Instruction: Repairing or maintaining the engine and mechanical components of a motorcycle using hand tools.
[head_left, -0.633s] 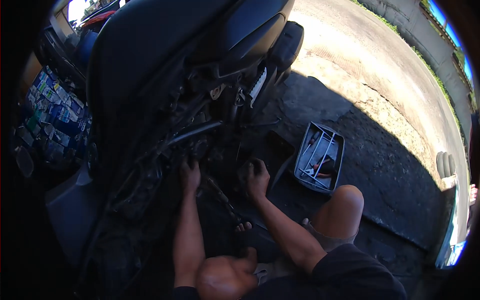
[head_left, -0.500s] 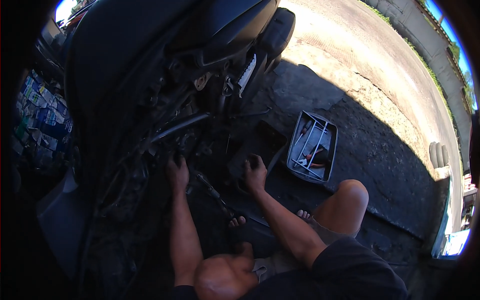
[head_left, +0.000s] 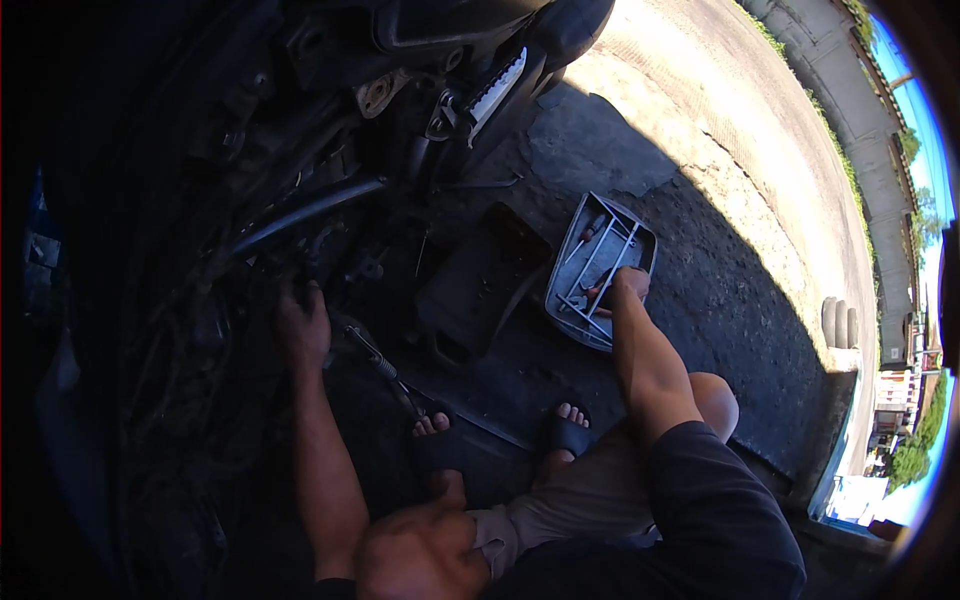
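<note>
My left hand (head_left: 304, 325) is at the dark lower side of a motorcycle (head_left: 310, 215), under a grey metal tube. Its fingers curl in toward the mechanical parts, and what they hold is lost in shadow. On the right, my right hand (head_left: 631, 283) reaches down into a shallow grey tray (head_left: 651, 246). It is beside orange-handled pliers (head_left: 597, 294); its fingertips are too dark and hidden to tell whether they grip them. A white wire frame (head_left: 607, 238) lies across the tray, and a screwdriver (head_left: 592, 229) lies near its left side.
A black plastic pan or cover (head_left: 465, 310) lies on the ground between my hands. A rod with a spring (head_left: 378, 362) slants down toward my left sandalled foot (head_left: 432, 425). A jagged silver footpeg (head_left: 497, 92) juts from the motorcycle. Sunlit pavement lies beyond the shade.
My right hand has moved right, from over the black pan into the tray. My left hand stays at the motorcycle. The whole view has shifted, bringing the motorcycle's underside closer.
</note>
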